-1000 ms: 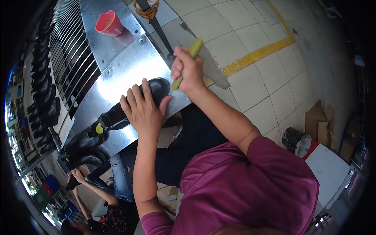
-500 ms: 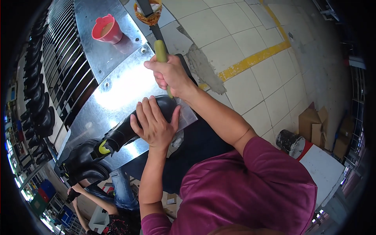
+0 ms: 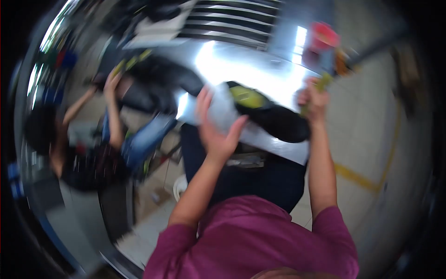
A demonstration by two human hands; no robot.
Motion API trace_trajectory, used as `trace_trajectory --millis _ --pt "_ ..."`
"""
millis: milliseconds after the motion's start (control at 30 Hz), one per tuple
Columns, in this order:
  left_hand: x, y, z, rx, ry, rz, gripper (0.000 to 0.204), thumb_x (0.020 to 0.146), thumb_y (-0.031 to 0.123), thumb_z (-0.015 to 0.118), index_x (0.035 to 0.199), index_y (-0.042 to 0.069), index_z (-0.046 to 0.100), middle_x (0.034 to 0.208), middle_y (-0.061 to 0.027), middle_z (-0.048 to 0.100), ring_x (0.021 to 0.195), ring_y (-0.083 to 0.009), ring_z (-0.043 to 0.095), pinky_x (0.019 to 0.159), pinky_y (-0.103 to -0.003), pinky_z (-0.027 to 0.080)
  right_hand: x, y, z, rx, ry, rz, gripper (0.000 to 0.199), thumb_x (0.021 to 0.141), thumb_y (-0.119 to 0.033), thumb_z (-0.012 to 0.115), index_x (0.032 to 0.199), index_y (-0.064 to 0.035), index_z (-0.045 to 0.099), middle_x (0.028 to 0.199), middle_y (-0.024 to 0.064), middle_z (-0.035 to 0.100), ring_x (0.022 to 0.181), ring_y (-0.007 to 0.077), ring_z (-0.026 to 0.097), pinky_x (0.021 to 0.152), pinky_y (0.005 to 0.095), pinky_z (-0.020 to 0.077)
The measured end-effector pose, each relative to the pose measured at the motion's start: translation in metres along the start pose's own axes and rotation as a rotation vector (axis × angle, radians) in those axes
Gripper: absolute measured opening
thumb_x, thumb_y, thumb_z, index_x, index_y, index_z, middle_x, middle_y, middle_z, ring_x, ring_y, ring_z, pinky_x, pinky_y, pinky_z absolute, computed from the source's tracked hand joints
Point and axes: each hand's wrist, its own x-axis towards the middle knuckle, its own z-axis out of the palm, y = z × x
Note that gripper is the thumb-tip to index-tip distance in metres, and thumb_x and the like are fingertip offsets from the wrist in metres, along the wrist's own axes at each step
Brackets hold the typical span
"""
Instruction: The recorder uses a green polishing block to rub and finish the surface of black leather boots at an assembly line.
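Observation:
On the shiny metal table [image 3: 223, 53] lies a black boot [image 3: 283, 122] with a yellow-green patch on its underside, its rounded end pointing right. My left hand [image 3: 216, 132] is open, fingers apart and blurred, beside a pale grey smeared shape [image 3: 220, 109] left of the boot; whether it touches that shape I cannot tell. At the table's right edge, my right hand [image 3: 316, 100] is closed around an olive-green handle [image 3: 324, 82]. What the handle belongs to is not clear.
Further left, another person [image 3: 95, 162] works with both hands at dark boots [image 3: 158, 81] on the table. A red cup [image 3: 324, 36] stands at the back right, near an orange container [image 3: 342, 64] and a dark bar [image 3: 381, 46]. Behind the table is a slatted rack [image 3: 227, 23].
The view has swung to the left and blurred. My left hand has come off the boot, which has been turned so its patch shows at another angle. My right hand still holds the handle.

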Motion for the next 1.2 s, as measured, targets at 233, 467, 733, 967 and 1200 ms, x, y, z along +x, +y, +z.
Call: trace_trajectory --millis 233,467,733,967,1200 --pt "0.015 -0.040 -0.018 -0.198 -0.555 -0.074 0.090 0.067 0.038 0.094 0.140 0.005 0.054 0.128 -0.0191 0.061 0.117 -0.0332 0.061 0.099 -0.040 0.050 0.008 0.008 -0.015 0.042 -0.160 -0.011 0.016 0.103 -0.020 0.063 0.107 -0.0054 0.059 0.066 -0.0030 0.039 0.055 0.0091 0.039 0.051 0.0279 0.0407" --pt "-0.075 0.011 -0.023 -0.497 -0.319 -0.268 0.057 0.062 0.037 0.096 0.095 0.001 0.065 0.081 -0.0172 0.069 0.077 -0.0337 0.069 0.073 -0.041 0.053 0.008 0.000 -0.036 -0.041 -0.161 -0.113 0.016 0.103 -0.019 0.065 0.101 -0.0048 0.059 0.067 -0.0034 0.039 0.058 0.0089 0.039 0.053 0.0271 0.0381" --pt "-0.103 0.102 -0.221 -0.033 0.292 -0.521 0.051 0.068 0.039 0.092 0.096 0.000 0.074 0.083 -0.0160 0.074 0.077 -0.0263 0.073 0.072 -0.038 0.056 0.010 0.008 -0.030 0.006 -0.248 -0.042 0.020 0.104 -0.020 0.064 0.109 -0.0013 0.058 0.067 -0.0012 0.042 0.057 0.0099 0.042 0.055 0.0258 0.0415" --pt "-0.174 0.283 -0.449 1.093 1.469 -0.432 0.045 0.079 0.027 0.091 0.101 -0.008 0.074 0.098 -0.0124 0.076 0.083 -0.0163 0.069 0.082 -0.031 0.054 0.006 0.004 -0.021 -0.011 -0.222 -0.038 0.020 0.104 -0.017 0.062 0.113 0.0005 0.058 0.067 -0.0009 0.042 0.057 0.0102 0.042 0.055 0.0256 0.0410" --pt "-0.407 0.392 -0.700 0.897 1.785 -1.237 0.086 0.066 0.030 0.098 0.137 0.003 0.058 0.136 -0.0134 0.063 0.118 -0.0385 0.060 0.091 -0.063 0.046 0.018 0.018 -0.032 0.036 -0.228 -0.047 0.018 0.103 -0.015 0.063 0.113 -0.0008 0.058 0.066 -0.0010 0.042 0.058 0.0099 0.041 0.054 0.0264 0.0399"
